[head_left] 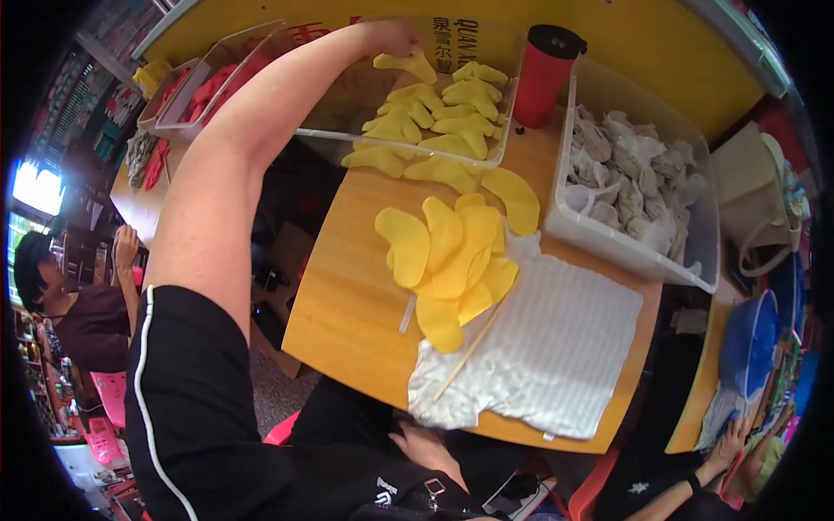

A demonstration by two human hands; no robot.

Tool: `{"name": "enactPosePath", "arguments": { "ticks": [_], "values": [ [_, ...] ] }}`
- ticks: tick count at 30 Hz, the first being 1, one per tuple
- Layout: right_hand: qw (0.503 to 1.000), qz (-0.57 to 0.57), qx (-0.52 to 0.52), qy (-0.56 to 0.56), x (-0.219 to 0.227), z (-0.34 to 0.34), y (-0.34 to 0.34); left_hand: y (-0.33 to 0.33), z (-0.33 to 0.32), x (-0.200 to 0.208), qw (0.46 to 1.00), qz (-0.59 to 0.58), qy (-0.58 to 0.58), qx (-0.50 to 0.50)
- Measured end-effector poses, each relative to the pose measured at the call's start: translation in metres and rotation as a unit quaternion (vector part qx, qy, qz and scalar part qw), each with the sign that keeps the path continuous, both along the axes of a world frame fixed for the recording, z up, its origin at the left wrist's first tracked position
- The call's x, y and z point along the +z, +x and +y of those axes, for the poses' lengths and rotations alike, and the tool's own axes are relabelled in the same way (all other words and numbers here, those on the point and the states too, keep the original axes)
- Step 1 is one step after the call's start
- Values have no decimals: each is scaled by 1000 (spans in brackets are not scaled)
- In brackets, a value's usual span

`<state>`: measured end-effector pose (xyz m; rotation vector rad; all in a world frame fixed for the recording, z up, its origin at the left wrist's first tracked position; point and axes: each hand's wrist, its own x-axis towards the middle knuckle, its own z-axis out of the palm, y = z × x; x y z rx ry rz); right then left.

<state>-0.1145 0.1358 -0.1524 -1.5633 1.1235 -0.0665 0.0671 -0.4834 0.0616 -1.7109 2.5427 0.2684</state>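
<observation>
My left arm stretches across to the far side of the table, where my left hand (396, 39) has its fingers closed on a yellow curved piece (408, 66) above a clear plastic bin. More puffy yellow curved pieces (469, 117) lie in rows in that bin (408, 146). Close to the table's middle is a loose pile of flat yellow curved pieces (460, 252), partly on a white striped cloth (565, 339). A thin wooden stick (473, 347) rests across the cloth. My right hand (424, 446) lies low over my lap, below the table edge, fingers stretched out and holding nothing.
A red tumbler with a black lid (543, 78) stands beside a clear bin of bagged greyish-brown pieces (630, 174). Bins with red pieces (213, 91) are at far left. One person (82, 304) sits left; another person's hand (728, 447) is at right near a blue basin (749, 343).
</observation>
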Motion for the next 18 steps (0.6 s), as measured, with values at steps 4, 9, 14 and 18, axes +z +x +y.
{"name": "enactPosePath", "arguments": {
  "ticks": [4,9,14,18],
  "values": [
    [990,25,-23,136,14,-21,-7,-36,-33,-30,997,-56,30,-42],
    [996,6,-30,79,16,-21,-7,-42,-50,-54,984,-94,148,18],
    [999,4,-38,1,14,-15,-4,-26,-48,-86,991,-33,121,42],
    [998,12,-35,-53,12,-9,-1,-7,-34,-73,991,-22,117,-65]
  ]
}}
